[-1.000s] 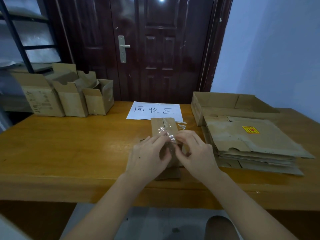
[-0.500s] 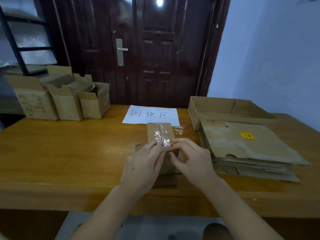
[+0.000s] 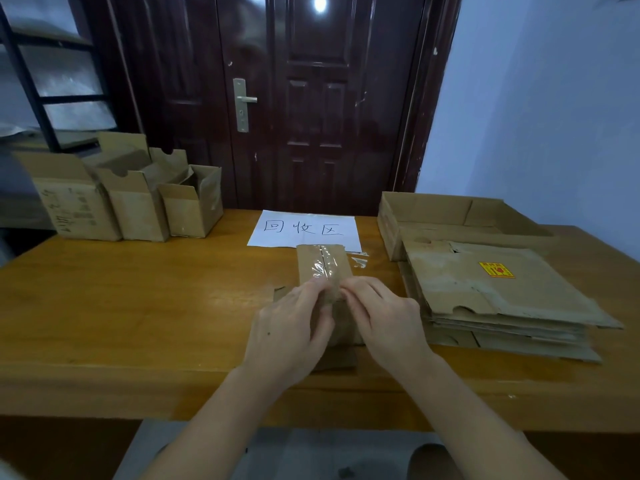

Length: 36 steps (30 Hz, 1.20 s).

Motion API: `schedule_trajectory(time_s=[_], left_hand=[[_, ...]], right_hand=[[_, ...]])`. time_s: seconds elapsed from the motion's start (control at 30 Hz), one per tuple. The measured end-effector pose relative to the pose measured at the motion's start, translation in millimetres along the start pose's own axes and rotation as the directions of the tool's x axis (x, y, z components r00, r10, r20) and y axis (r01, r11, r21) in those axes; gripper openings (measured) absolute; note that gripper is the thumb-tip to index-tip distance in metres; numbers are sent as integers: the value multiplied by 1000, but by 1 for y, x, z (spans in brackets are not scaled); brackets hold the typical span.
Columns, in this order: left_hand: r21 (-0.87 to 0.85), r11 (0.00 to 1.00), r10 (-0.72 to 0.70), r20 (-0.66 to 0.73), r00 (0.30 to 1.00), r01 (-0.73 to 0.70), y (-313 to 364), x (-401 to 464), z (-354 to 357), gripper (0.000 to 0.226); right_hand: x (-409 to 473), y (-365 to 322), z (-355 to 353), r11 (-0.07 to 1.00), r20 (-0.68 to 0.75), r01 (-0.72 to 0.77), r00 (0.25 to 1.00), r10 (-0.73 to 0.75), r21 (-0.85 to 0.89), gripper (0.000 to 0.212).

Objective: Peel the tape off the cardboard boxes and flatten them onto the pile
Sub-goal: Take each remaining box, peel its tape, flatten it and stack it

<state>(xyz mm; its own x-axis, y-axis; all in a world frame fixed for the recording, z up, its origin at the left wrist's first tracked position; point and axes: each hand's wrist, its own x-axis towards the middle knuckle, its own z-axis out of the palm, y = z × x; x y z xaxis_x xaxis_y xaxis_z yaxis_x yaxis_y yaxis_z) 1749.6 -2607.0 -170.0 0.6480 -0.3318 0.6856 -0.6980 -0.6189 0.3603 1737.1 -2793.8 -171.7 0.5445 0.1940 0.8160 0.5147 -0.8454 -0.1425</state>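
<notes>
While the small cardboard box (image 3: 323, 271) lies at table (image 3: 138, 306) centre, extending toward 12 o'clock from both hands, the left hand (image 3: 291, 327) and right hand (image 3: 384, 317) pinch the clear tape (image 3: 320, 268) along its seam, probably to lift an end, with the flattened pile (image 3: 502, 292) at 3 o'clock.

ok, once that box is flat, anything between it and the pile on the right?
Nothing visible. The box sits under both hands, the left hand and right hand, with bare table up to the pile. A loose tape scrap lies just beyond that gap. The pile's top is bare.
</notes>
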Motion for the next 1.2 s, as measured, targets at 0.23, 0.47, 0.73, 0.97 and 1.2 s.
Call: schedule_trajectory(time_s=[0.23,0.47,0.73,0.97,1.2], left_hand=[[-39,966,-252,75,965,255,8,-7,16,71],[10,974,-224,-26,974,224,10,4,38,60],[-136,982,-119,104,987,133,-18,6,15,67],[-65,987,-135,181,974,148,-60,0,-19,101],[-203,801,-545,143,826,563,-84,2,-31,29]], right_hand=[[1,-8,-3,999,8,-30,1000,30,-34,27],[9,-17,-17,999,135,14,991,-7,-49,22],[28,-3,-34,944,247,-211,958,148,254,33],[46,13,-22,963,667,-259,705,239,-72,78],[44,1,-7,998,402,-50,913,62,-42,54]])
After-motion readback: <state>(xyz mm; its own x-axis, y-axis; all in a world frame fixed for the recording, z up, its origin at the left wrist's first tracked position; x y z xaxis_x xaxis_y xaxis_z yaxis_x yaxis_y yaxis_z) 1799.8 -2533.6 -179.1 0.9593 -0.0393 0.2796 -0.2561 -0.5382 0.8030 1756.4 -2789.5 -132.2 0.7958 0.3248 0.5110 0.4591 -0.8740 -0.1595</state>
